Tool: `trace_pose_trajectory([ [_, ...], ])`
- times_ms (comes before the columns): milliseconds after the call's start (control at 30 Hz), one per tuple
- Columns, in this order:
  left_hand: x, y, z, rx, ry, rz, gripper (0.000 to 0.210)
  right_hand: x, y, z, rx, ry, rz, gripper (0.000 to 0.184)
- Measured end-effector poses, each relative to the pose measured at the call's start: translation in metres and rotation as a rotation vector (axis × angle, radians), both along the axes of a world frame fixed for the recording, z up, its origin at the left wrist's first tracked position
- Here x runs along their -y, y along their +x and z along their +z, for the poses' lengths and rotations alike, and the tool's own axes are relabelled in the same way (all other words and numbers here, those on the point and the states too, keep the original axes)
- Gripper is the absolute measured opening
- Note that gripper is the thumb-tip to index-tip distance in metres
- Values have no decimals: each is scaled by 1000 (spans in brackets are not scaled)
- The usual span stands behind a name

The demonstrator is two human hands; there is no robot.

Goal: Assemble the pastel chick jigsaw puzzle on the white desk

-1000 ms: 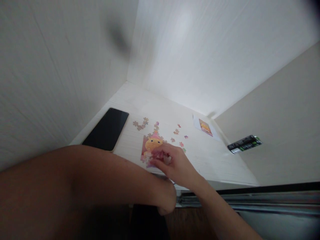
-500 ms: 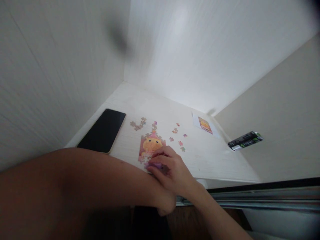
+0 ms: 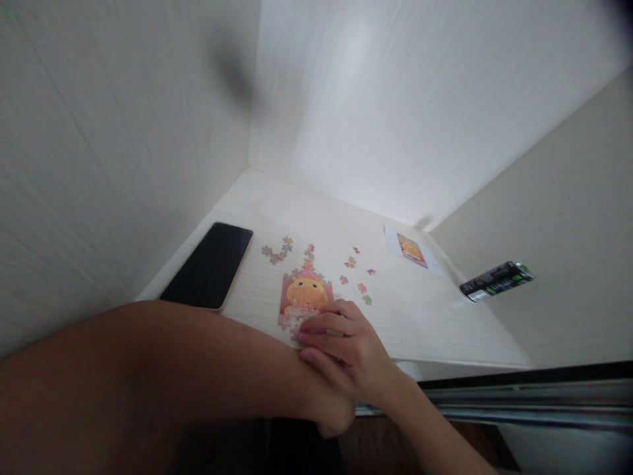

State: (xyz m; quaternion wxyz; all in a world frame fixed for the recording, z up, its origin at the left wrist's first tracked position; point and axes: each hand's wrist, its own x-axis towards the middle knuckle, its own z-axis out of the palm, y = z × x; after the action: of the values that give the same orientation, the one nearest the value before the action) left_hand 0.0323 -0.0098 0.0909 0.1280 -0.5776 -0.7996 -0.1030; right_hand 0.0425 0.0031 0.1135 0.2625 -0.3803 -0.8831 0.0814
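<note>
Fingers [image 3: 324, 324] of the right hand [image 3: 346, 353] lie flat and close together, pressing down on the lower edge of the puzzle [image 3: 304, 300]; not pinching anything I can see. Puzzle is a part-built yellow figure on pink, lying flat near the front edge of the desk [image 3: 435, 323]. Left hand [image 3: 333, 415] hangs just below the puzzle, past the desk's front edge, mostly hidden behind its own forearm; can't tell if it's curled or spread.

Loose pieces [image 3: 357, 277] are scattered just right of the puzzle, another small cluster [image 3: 277, 251] just above-left of it. Black phone [image 3: 210, 264] lies face up left of the puzzle, near the side wall. Reference picture [image 3: 411, 249] on white paper sits well right of the puzzle, toward the back. Dark can [image 3: 496, 282] with green print lies further right, at the desk's far edge.

Desk is pale whitewashed woodgrain, boxed in by matching white panels left and behind, beige wall on the right.
</note>
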Motion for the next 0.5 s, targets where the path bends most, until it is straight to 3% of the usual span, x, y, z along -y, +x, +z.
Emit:
trace_pose_trajectory([
  [100,-3,4,-2,-268,52,292,36,0,0,-1,25,18,9,16],
  [200,-2,7,6,-202,-78,254,34,-1,0,-1,35,34,21,16],
  [333,2,9,10,-216,-79,242,13,-2,0,-1,29,34,40,17],
  [433,5,13,-9,-212,-4,251,4,0,-2,-3,14,37,36,17],
  [500,5,18,-37,25,41,40,6,2,-2,-4,-29,45,16,17],
])
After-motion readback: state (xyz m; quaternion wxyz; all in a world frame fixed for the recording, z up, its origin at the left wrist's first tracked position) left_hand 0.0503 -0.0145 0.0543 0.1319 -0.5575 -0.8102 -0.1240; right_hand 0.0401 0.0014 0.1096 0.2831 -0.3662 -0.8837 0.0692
